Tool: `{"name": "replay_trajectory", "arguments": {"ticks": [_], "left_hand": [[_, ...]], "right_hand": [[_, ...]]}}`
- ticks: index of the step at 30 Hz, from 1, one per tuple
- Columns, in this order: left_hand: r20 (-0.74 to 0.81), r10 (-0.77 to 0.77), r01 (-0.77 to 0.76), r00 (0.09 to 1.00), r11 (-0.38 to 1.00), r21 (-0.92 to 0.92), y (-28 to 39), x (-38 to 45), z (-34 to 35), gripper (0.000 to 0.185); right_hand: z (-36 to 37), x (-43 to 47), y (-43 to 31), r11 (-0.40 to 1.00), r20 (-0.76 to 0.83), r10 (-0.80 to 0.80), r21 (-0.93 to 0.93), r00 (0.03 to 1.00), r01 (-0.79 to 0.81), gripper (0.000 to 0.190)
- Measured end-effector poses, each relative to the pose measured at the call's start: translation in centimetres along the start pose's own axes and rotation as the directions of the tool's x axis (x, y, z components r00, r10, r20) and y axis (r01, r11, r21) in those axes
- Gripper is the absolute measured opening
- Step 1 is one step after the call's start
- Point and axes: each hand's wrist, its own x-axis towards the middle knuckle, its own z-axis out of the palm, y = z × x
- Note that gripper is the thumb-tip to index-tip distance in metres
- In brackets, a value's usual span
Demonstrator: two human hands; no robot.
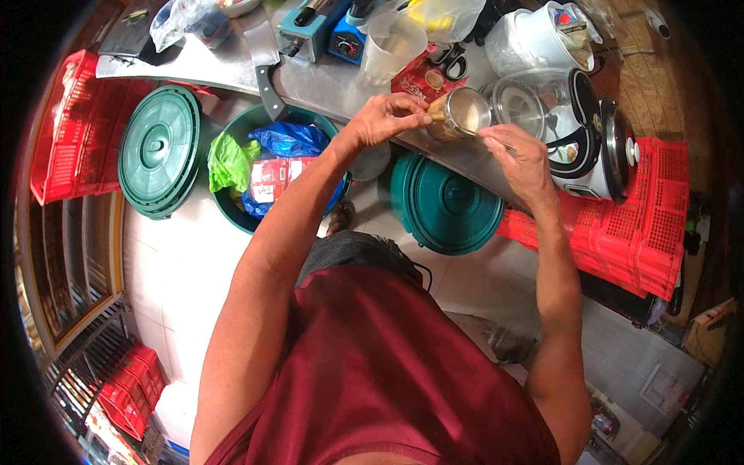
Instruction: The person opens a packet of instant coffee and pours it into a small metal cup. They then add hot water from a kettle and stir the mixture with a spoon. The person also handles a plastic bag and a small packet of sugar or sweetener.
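Observation:
Over the front edge of the metal counter (325,81), my left hand (390,120) pinches the tan-looking side of a clear glass mug (467,112). A pale brown, frothy-looking content shows through its round mouth. On the mug's right, my right hand (520,160) has thumb and fingers closed on a thin metal utensil, probably a spoon; most of it is hidden by the fingers. Behind the mug lies a red coffee packet (414,81) bearing writing, with black-handled scissors (455,65) beside it. A clear round lidded container (517,104) stands close to the right hand.
A cleaver (269,87) lies with its handle jutting past the counter edge. At right stands a rice cooker (607,154). Below are a green tub (232,212) of bags, green lidded bins (456,200) and red crates (633,226). A plastic pitcher (392,46) stands farther back.

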Motion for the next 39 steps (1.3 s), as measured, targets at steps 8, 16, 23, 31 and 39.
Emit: {"name": "replay_trajectory", "arguments": {"ticks": [8,16,23,31,39], "left_hand": [[0.023,0.014,-0.014,1.000,1.000,0.014,-0.4,0.3,0.0,0.036],[0.014,0.105,-0.106,0.994,0.981,0.162,0.2,-0.2,0.6,0.038],[0.046,0.074,-0.081,0.996,0.978,0.191,1.2,-0.4,0.8,0.034],[0.042,0.086,-0.093,0.995,0.976,0.197,1.0,-0.5,0.8,0.034],[0.052,0.084,-0.092,0.995,0.977,0.192,0.8,-0.4,0.6,0.034]], "right_hand": [[2.5,2.1,1.4,0.959,-0.313,0.283,0.089,0.907,-0.268,0.021],[1.4,1.8,-0.4,0.939,-0.154,0.342,0.027,0.927,-0.342,0.027],[2.6,3.8,1.2,0.963,-0.278,0.263,0.019,0.924,-0.268,0.028],[0.6,2.4,0.2,0.937,-0.126,0.346,0.004,0.930,-0.349,0.029],[2.7,3.2,-1.2,0.949,-0.142,0.310,0.110,0.940,-0.296,0.026]]}}
